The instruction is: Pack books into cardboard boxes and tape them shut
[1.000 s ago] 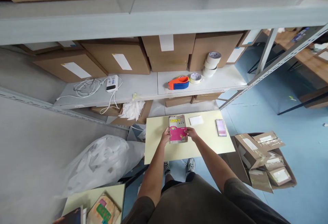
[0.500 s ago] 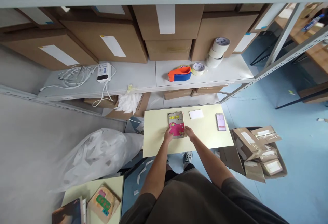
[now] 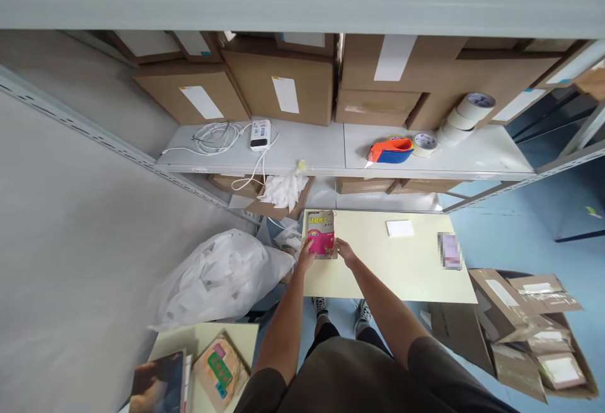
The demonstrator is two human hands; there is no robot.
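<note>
A paperback book [image 3: 321,230] with a grey and magenta cover and yellow Chinese lettering is over the left end of a pale yellow table [image 3: 373,274]. My left hand [image 3: 306,255] grips its lower left edge, thumb on the cover and the other fingers hidden beneath. My right hand [image 3: 346,252] is closed at the book's right edge, fingertips against its side. Farther right on the table lie a white card [image 3: 399,228] and a blurred purple item [image 3: 450,251].
Ahead is a grey shelf [image 3: 312,148] with cartons, a power strip [image 3: 260,134], an orange-and-blue tape dispenser [image 3: 391,151] and tape rolls [image 3: 475,108]. A white plastic bag [image 3: 222,274] bulges at left. More books [image 3: 220,369] lie lower left; a carton of boxes [image 3: 534,331] stands right.
Both hands have moved the book left along the table, near its left edge. My view has shifted, so the shelf and table appear farther right.
</note>
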